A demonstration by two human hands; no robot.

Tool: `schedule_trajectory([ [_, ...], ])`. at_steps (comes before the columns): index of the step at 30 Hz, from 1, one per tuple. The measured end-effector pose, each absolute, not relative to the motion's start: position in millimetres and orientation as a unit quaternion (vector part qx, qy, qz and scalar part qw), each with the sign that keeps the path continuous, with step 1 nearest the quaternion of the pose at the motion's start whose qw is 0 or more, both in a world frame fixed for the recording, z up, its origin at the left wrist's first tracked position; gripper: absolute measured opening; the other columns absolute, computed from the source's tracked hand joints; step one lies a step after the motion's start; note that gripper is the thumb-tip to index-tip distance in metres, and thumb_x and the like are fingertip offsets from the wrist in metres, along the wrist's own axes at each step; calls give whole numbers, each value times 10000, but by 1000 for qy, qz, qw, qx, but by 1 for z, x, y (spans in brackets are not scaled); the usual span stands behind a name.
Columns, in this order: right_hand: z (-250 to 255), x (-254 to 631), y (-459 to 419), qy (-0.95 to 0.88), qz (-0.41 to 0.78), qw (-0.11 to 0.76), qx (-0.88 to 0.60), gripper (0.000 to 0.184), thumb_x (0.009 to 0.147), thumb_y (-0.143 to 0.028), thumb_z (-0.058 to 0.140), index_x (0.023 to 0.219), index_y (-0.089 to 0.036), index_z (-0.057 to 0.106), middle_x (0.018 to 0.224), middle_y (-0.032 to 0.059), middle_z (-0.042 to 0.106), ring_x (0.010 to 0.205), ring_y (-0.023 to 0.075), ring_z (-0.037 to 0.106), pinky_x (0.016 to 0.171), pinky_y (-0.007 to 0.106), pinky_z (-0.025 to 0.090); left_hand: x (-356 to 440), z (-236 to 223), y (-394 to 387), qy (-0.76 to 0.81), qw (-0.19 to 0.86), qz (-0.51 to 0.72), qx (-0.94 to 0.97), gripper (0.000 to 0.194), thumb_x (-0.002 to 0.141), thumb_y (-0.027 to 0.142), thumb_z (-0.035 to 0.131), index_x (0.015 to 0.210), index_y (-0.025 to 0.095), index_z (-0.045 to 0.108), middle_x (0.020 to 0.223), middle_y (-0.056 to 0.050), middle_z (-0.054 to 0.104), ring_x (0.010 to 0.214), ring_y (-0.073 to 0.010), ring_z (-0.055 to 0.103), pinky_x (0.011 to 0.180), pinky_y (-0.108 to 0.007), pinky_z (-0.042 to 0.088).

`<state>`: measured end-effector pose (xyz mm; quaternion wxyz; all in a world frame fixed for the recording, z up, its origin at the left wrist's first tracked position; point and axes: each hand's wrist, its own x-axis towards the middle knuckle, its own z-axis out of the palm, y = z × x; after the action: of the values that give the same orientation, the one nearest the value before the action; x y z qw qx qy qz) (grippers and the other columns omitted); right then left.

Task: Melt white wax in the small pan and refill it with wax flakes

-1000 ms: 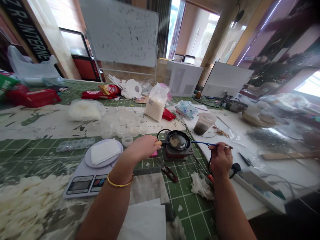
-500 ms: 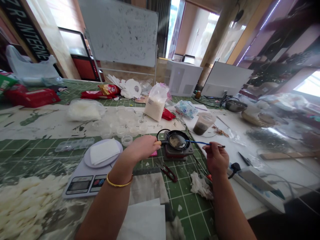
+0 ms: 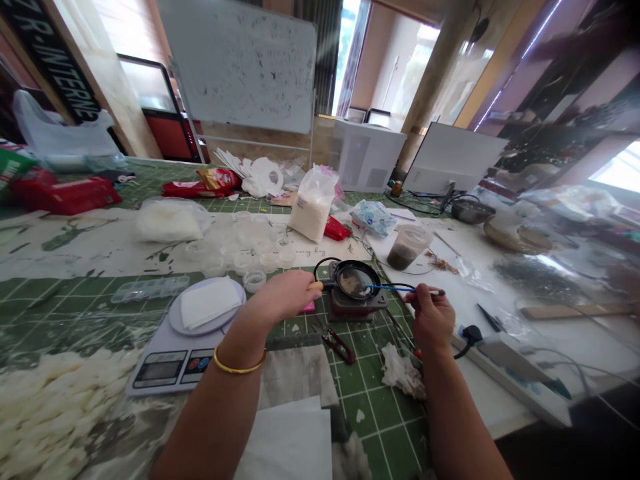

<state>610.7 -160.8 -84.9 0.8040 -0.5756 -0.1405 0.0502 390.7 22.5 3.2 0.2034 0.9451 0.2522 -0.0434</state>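
My left hand (image 3: pixel 290 292) is closed around the wooden end of the handle of a small black frying pan (image 3: pixel 379 285). The pan rests on a small dark hot plate (image 3: pixel 353 311), and something pale and wet-looking lies in it. Between the fingertips of my right hand (image 3: pixel 434 317) is a thin blue stick (image 3: pixel 395 289) with a dark rear end. Its front end reaches over the rim into the pan; the exact tip is hard to make out. Dark-red-handled pliers or snips (image 3: pixel 340 347) lie in front of the hot plate.
A kitchen scale (image 3: pixel 165 370) with folded white paper stands left, behind a heap of white pieces (image 3: pixel 45 400). Clear small cups (image 3: pixel 255 280), a bag of white granules (image 3: pixel 311 210) and a plastic tub (image 3: pixel 407 248) stand farther back. Crumpled tissue (image 3: pixel 400 372) and a power strip (image 3: pixel 517 380) lie right.
The blue stick's front end has moved slightly left inside the pan, and my right hand has shifted a little with it. My left hand and the pan stay in place.
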Motion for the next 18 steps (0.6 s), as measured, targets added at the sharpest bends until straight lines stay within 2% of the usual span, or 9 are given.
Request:
schedule_trajectory([
  [5,-84,617,-164,-108,-7,827,-552,312,612,-377,742,720,-167,538,511,-74,563,468,76,550,532,231,510,391,4,22,249,195,-37,948,411,854,486,312,763,173,562,856,-78,629,680,-177,555,520,-270,328],
  [10,-84,610,-161,-147,90,809,-562,304,635,-398,721,724,-169,542,526,-58,579,486,85,560,526,230,497,392,3,22,255,195,-43,946,401,854,487,312,771,186,563,863,-73,633,683,-185,551,528,-274,332],
  [13,-84,611,-162,-138,69,795,-586,294,644,-388,717,741,-158,562,521,-46,597,482,80,555,515,210,485,391,3,22,256,195,-43,946,399,852,490,314,769,188,560,860,-72,634,678,-185,548,527,-273,328],
  [16,-83,615,-164,-107,28,819,-563,296,627,-376,732,716,-163,546,491,-59,585,465,72,549,517,195,483,391,4,23,250,197,-39,947,405,849,495,312,752,185,554,855,-73,631,676,-181,547,521,-269,320],
  [18,-82,615,-164,-108,54,832,-541,303,620,-375,737,703,-165,535,485,-58,583,461,75,551,516,196,485,392,4,23,252,199,-39,946,408,848,498,308,749,187,552,851,-73,631,677,-182,548,521,-269,321],
])
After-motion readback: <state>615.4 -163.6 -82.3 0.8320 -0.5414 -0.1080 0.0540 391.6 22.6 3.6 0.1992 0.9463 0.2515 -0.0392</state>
